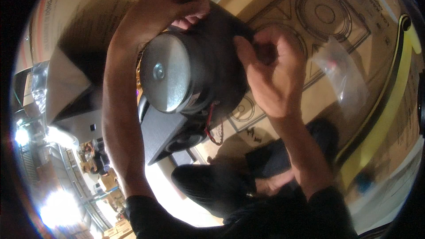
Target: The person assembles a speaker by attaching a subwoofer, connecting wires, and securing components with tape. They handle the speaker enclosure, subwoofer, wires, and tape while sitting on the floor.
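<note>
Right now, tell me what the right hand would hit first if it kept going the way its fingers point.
The right hand curls leftward onto the black speaker driver; its fingertips already seem to touch the dark rim, so the driver comes first, though depth is unclear.

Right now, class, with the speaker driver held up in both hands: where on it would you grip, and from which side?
Grip the speaker driver by its dark frame rim, from opposite sides, as the left hand and right hand do now. The round metal magnet back faces the camera; it looks smooth and probably offers little purchase. Probably stay clear of the red wire hanging below.
</note>
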